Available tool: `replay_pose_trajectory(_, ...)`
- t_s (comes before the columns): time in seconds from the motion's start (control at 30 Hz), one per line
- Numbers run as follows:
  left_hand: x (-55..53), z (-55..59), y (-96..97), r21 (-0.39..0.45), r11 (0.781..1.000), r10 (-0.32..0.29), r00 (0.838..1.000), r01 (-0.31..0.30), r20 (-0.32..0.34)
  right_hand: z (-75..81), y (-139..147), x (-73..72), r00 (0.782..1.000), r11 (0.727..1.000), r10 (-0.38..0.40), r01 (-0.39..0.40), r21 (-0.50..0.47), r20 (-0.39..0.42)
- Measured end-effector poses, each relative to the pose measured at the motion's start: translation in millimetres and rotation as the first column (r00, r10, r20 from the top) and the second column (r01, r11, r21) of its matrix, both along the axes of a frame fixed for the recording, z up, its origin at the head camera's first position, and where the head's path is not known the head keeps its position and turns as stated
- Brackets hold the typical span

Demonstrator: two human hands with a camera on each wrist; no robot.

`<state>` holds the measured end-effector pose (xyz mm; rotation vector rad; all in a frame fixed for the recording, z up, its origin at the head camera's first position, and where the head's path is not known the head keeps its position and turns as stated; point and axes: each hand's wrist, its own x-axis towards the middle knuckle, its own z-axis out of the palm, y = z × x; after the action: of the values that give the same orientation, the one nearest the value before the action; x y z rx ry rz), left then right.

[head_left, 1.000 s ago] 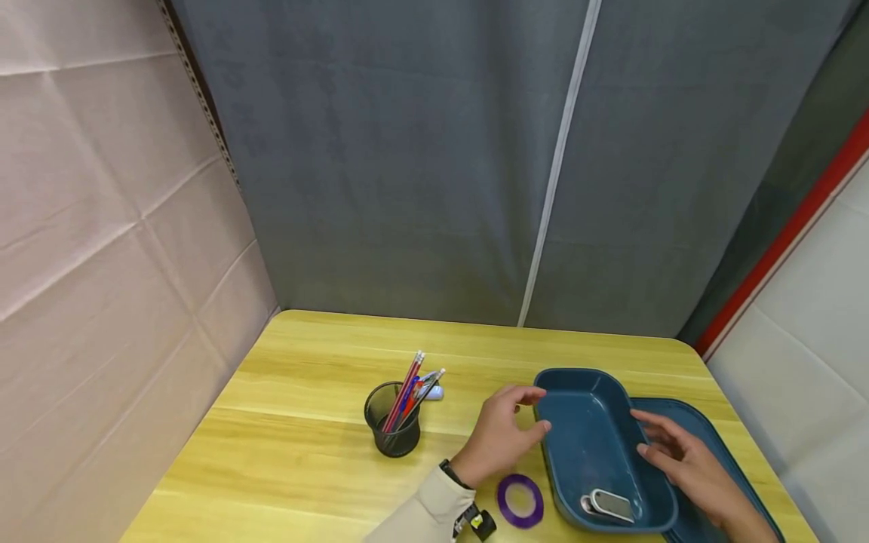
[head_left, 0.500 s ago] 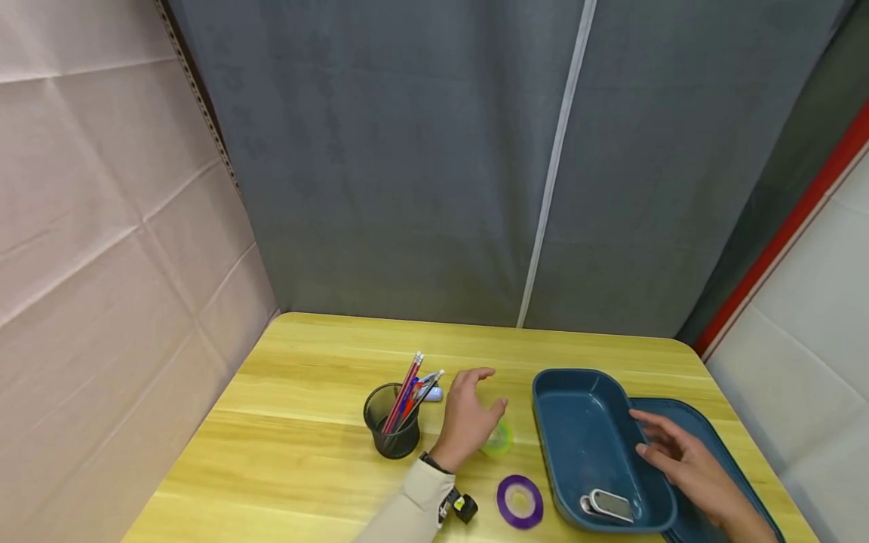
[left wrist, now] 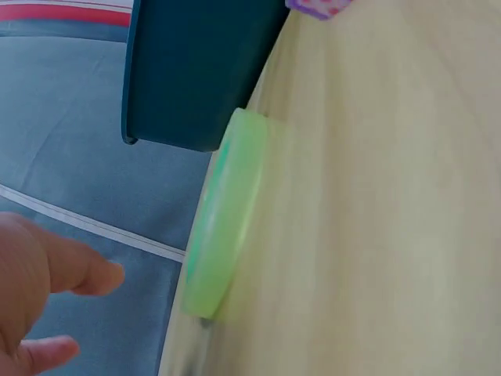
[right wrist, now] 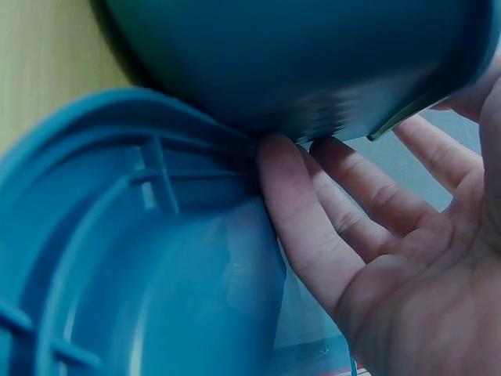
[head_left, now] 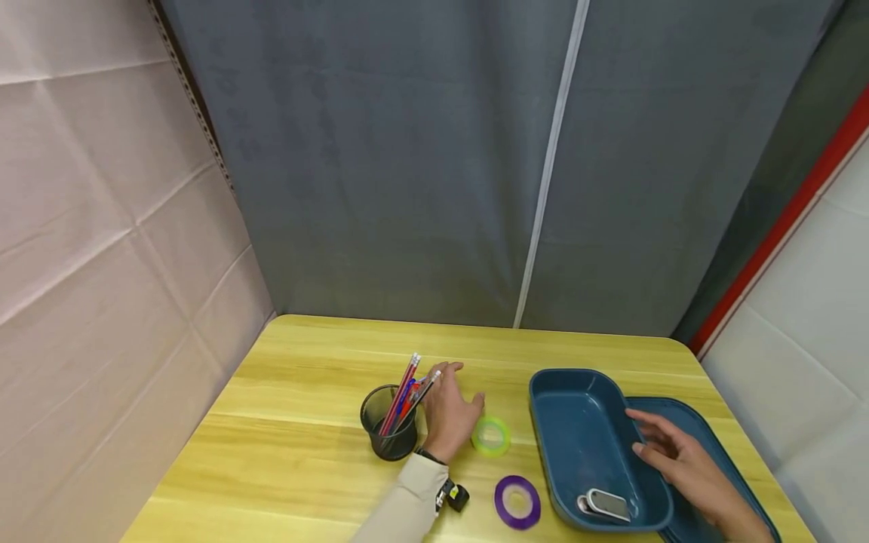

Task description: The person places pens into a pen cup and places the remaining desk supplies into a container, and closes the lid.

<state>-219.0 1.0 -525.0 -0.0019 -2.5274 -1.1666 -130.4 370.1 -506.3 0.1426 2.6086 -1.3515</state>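
Note:
My left hand [head_left: 449, 415] is just right of a black mesh pen cup [head_left: 389, 422] holding pencils and pens, its fingers reaching behind the pens. Nothing shows in its grasp, though the pens partly hide its fingertips. Close to its thumb lies a roll of green tape [head_left: 491, 437], which stands large in the left wrist view. My right hand [head_left: 689, 471] touches the right rim of a deep blue bin [head_left: 587, 437], fingers loosely bent. In the right wrist view its fingers [right wrist: 301, 204] lie between the bin's outer wall and a blue ribbed lid or tray.
A small silver-and-grey flat object [head_left: 606, 504] lies inside the bin. A purple tape roll [head_left: 517, 501] lies left of the bin. The blue lid or tray [head_left: 679, 415] extends under the right hand. A grey curtain [head_left: 407, 188] hangs behind the wooden table [head_left: 285, 452].
My left hand has moved left from the bin's left rim to behind the pen cup, uncovering the green tape roll and covering a whitish object there. The right hand stays at the bin.

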Motion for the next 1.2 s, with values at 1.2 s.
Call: replay_pose_trajectory(1.2,-7.1,-7.8,-2.6,0.072,0.997,0.019,1.000,-0.019,-0.006,-1.5,2.0,0.4,1.000,1.000,0.010,-0.010,-0.030,0.008)
